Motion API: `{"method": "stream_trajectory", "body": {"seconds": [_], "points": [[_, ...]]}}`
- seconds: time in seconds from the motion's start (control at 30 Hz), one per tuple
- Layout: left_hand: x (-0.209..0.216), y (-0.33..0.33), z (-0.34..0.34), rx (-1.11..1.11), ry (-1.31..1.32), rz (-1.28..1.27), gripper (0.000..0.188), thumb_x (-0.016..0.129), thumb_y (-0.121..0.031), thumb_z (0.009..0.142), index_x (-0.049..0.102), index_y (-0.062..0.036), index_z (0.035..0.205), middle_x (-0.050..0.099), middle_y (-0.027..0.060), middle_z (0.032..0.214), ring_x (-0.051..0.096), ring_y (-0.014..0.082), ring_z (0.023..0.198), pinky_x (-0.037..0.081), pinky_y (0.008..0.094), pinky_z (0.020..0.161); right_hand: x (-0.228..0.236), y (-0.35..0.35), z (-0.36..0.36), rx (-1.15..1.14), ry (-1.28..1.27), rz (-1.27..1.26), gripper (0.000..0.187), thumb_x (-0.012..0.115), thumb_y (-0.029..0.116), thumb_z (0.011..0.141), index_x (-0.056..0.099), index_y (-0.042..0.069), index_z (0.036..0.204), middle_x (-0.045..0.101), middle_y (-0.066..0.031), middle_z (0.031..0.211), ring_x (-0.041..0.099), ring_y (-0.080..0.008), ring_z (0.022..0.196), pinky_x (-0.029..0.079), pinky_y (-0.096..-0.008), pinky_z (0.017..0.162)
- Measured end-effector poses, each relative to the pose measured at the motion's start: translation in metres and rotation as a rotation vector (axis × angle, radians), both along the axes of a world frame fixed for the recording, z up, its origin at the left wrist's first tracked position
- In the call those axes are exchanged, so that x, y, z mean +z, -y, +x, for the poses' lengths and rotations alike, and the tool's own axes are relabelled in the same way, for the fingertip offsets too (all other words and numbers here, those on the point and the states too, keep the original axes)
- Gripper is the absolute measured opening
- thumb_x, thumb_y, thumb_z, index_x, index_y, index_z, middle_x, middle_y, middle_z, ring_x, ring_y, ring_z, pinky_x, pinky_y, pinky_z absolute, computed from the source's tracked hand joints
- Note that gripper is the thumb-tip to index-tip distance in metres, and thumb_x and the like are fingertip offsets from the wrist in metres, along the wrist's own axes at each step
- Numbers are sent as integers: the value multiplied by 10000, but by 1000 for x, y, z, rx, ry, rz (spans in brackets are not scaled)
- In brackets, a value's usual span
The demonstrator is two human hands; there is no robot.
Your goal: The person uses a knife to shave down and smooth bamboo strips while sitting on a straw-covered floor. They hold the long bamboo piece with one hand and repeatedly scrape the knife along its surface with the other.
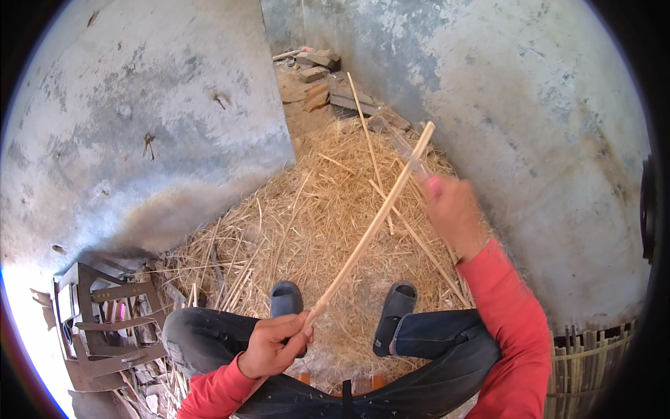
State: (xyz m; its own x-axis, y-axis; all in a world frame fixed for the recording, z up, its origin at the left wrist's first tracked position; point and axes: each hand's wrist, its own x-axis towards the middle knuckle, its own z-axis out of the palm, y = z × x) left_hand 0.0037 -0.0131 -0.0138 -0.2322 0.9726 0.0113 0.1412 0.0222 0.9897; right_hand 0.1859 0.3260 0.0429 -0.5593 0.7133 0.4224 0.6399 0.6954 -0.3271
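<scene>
Left hand (pixel 273 342): fingers closed around the lower part of a pale stick (pixel 366 236), which slants up and rightward from them. Right hand (pixel 453 215), farther out: fingers curled round a tool, pink at the grip (pixel 435 186), blade blurred, beside the stick's far end; contact cannot be told. Straw-coloured shavings (pixel 328 199) below both hands' fingers; bricks (pixel 314 74) well beyond.

Two hands (pixel 273 343), two slippers (pixel 286 299)

My right hand (pixel 457 215) smeared by blur, the tool (pixel 403 146) in it a faint streak, its pink handle (pixel 435 185) mostly hidden in my grip, my red sleeves (pixel 513 321) cut off below
</scene>
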Motion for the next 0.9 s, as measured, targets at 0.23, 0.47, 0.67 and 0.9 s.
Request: {"method": "stream_trajectory", "body": {"seconds": [0.23, 0.47, 0.67, 0.9], "points": [[7, -4, 3, -33, -5, 15, 313, 622, 41, 970, 637, 112, 1274, 670, 68, 822, 593, 80, 647, 475, 231, 554, 10, -42, 33, -140, -190, 18, 605, 516, 450, 1053, 546, -8, 658, 433, -175, 527, 365, -292, 469, 319, -431, 480], [12, -4, 5, -68, 19, 21, 303, 614, 17, 987, 643, 97, 1277, 662, 51, 823, 584, 67, 637, 468, 227, 546, 16, -16, 19, -53, -483, -282, 555, 711, 452, 949, 504, 46, 631, 380, 39, 553, 335, -99, 542, 277, -331, 474], [10, -3, 6, -101, 78, -45, 289, 601, -17, 1008, 650, 84, 1275, 656, 36, 824, 572, 53, 626, 460, 224, 554, 18, 2, 8, -13, -330, -318, 523, 767, 446, 905, 515, 48, 679, 388, 43, 576, 352, -89, 557, 294, -307, 487], [9, -6, 2, -122, 63, -51, 315, 598, -30, 1015, 627, 82, 1308, 655, 31, 825, 569, 52, 620, 457, 223, 561, 17, 1, 15, 53, -540, -433, 340, 599, 338, 1043, 567, 26, 911, 467, 0, 641, 417, -98, 589, 358, -295, 548]]}}
